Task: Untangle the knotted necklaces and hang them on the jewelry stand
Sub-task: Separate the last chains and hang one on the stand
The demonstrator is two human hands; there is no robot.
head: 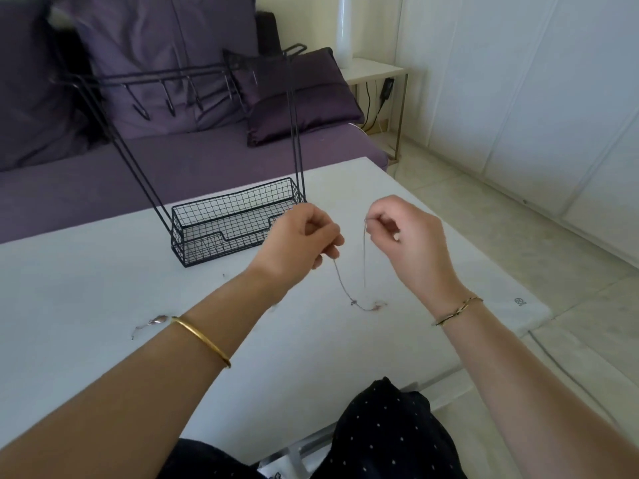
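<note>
A thin silver necklace chain [347, 292] hangs between my two hands above the white table [103, 288]. My left hand [304, 238] pinches one end of it. The other end is pinched by my right hand [404, 233], a little higher. The chain's low middle, with a small pendant, touches the table. A second necklace with a pale pendant [157, 320] lies on the table beside my left forearm. The black wire jewelry stand [228, 216], with a mesh basket base and hooks on its top bar, stands just behind my left hand.
A purple sofa [173, 160] with cushions runs behind the table. A small side table [373, 70] with cables stands at the back right. The table's right edge is near my right wrist, with tiled floor beyond it.
</note>
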